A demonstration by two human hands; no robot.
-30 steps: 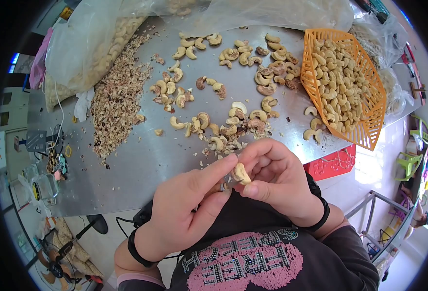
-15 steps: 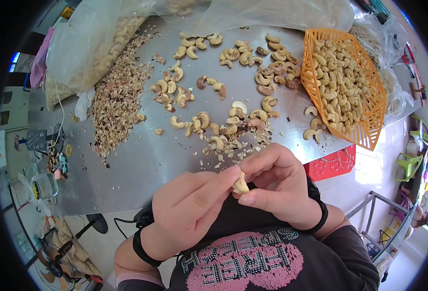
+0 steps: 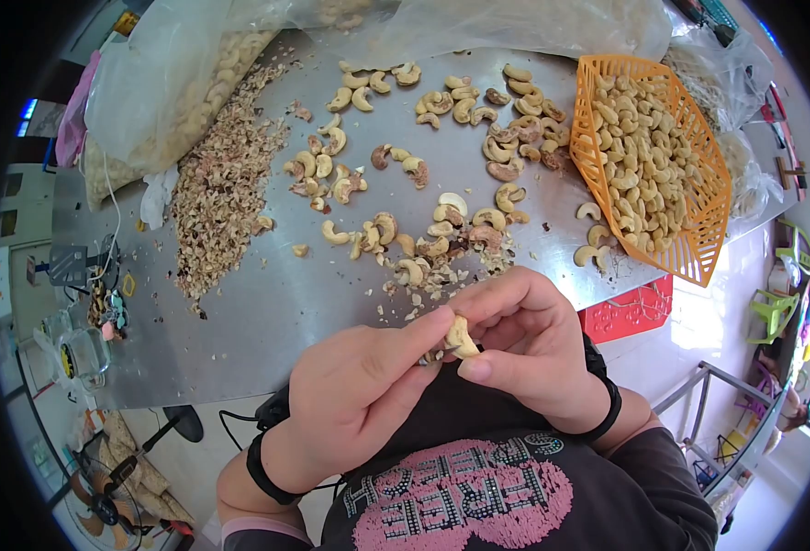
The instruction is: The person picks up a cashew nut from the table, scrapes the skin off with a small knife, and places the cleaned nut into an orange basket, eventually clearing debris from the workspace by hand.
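Above my lap, just off the table edge, a pale cashew nut (image 3: 461,338) is pinched between the thumb and fingers of my right hand (image 3: 533,344). My left hand (image 3: 359,381) is closed beside it, its fingertip touching the nut. A small greyish, metallic-looking thing (image 3: 430,356) peeks out under the left fingers; its kind is hidden. In front of my hands lies a pile of cashews and skin flakes (image 3: 441,262). Farther up, loose cashews (image 3: 327,165) are spread in small groups, some with brown skin.
An orange basket (image 3: 588,165) full of cashews stands at the right. A heap of skin flakes (image 3: 226,193) lies left of the loose nuts. Plastic bags of cashews (image 3: 180,92) line the back and left. Below the table's right edge is a red crate (image 3: 630,310).
The cashew has been turned slightly in my right fingers, and more of it shows. My left fingers have shifted a little, exposing the greyish thing beneath them.
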